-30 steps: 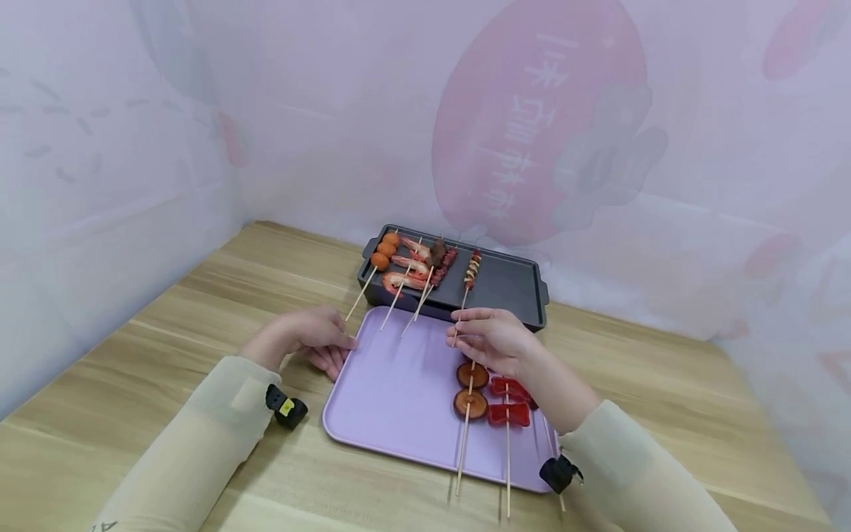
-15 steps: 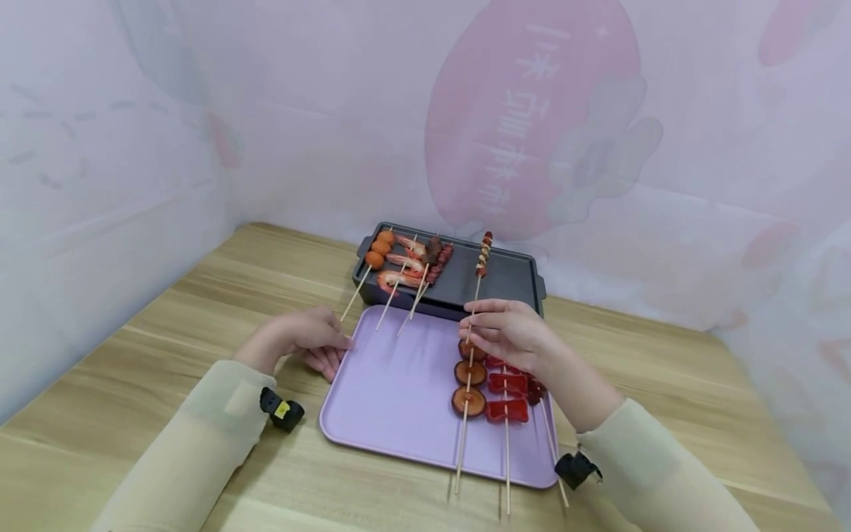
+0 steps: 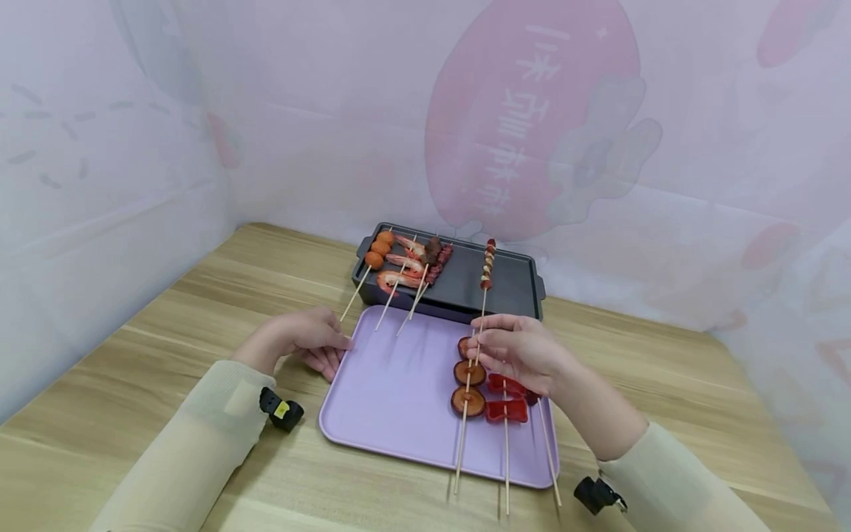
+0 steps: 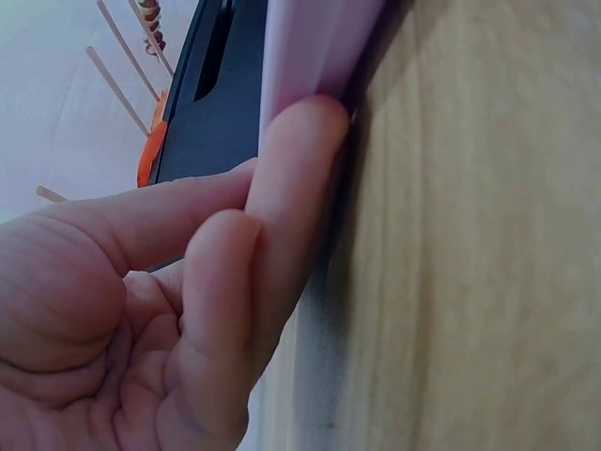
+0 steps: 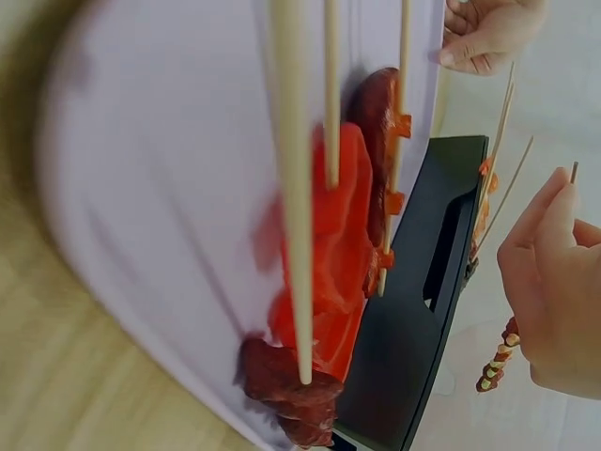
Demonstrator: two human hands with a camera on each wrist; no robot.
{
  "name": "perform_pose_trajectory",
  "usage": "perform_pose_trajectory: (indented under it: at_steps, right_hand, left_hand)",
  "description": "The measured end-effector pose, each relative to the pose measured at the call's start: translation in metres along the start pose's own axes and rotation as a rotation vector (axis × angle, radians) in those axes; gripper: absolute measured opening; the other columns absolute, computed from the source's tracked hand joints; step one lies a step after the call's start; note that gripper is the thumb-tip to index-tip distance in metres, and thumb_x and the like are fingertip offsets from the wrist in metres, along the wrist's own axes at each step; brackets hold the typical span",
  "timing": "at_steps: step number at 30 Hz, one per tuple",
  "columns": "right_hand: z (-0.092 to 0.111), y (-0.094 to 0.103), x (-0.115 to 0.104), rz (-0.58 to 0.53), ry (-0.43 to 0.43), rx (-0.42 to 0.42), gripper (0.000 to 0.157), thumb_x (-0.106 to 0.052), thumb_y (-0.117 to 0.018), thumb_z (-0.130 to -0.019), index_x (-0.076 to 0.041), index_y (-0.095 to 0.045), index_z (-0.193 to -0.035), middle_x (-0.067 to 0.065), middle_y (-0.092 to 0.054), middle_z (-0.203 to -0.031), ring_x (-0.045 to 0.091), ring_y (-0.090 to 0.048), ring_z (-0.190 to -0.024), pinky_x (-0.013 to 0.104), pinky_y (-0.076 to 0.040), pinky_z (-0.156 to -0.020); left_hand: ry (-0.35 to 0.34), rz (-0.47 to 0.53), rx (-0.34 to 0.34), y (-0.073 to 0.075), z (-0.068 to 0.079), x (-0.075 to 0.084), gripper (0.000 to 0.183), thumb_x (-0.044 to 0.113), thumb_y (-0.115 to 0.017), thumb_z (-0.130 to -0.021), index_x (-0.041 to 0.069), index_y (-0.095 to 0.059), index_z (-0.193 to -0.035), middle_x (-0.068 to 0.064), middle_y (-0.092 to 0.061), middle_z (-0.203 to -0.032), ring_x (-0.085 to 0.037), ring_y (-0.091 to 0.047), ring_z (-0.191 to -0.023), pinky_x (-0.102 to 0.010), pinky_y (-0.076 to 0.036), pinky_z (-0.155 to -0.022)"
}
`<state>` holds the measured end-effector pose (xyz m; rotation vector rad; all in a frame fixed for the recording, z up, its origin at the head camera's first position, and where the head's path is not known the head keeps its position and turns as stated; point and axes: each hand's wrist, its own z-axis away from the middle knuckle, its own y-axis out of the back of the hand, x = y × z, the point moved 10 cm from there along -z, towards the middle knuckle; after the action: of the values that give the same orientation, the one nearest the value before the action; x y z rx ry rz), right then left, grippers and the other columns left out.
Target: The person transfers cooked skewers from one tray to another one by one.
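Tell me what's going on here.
A person's right grip pinches a skewer, its loaded end above the grill; the left grip holds the edge of the purple tray. On the tray lie a mushroom skewer, a red one and a dark one; on the grill rest skewered orange balls, shrimp and meat.

The tray (image 3: 392, 391) has a soft purple colour, and the grill (image 3: 518, 284) is dark grey. One skewer (image 3: 488, 267) shows bands of red and cream. The balls (image 3: 374, 260) are orange, the mushroom slices (image 3: 476, 403) brown, the pepper pieces (image 3: 515, 411) bright red; the table (image 3: 173, 332) has yellowish-brown wood grain.
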<state>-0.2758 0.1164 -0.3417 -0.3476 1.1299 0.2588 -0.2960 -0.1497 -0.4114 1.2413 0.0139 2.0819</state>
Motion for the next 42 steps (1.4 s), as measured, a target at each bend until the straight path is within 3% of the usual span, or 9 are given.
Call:
perform_pose_trajectory:
  at_steps: [13, 27, 42]
  right_hand:
    - [0.015, -0.014, 0.027, 0.005, -0.018, -0.086, 0.017, 0.001, -0.056, -0.096, 0.001, -0.055, -0.114, 0.004, -0.072, -0.088, 0.014, -0.073, -0.082, 0.021, -0.06, -0.079]
    - [0.027, -0.034, 0.055, 0.018, -0.08, -0.151, 0.018, 0.003, -0.055, -0.096, 0.004, -0.052, -0.113, 0.006, -0.069, -0.091, 0.016, -0.072, -0.087, 0.026, -0.06, -0.086]
    - [0.043, -0.057, 0.068, 0.019, -0.098, -0.246, 0.016, 0.011, -0.056, -0.091, -0.001, -0.053, -0.101, 0.004, -0.071, -0.082, 0.017, -0.074, -0.08, 0.021, -0.06, -0.077]
  left_hand:
    - [-0.004, -0.017, -0.009, -0.003, -0.001, -0.004, 0.022, 0.014, -0.057, -0.1, -0.001, -0.06, -0.085, -0.006, -0.068, -0.063, -0.01, -0.067, -0.052, -0.018, -0.054, -0.048]
    - [0.003, -0.013, -0.007, -0.003, -0.001, -0.003, 0.022, 0.014, -0.058, -0.1, 0.001, -0.058, -0.083, -0.005, -0.068, -0.062, -0.01, -0.067, -0.051, -0.019, -0.054, -0.048]
    - [-0.008, -0.012, -0.008, 0.0, 0.001, 0.002, 0.02, 0.013, -0.058, -0.1, 0.0, -0.057, -0.085, -0.005, -0.068, -0.062, -0.01, -0.067, -0.052, -0.019, -0.054, -0.048]
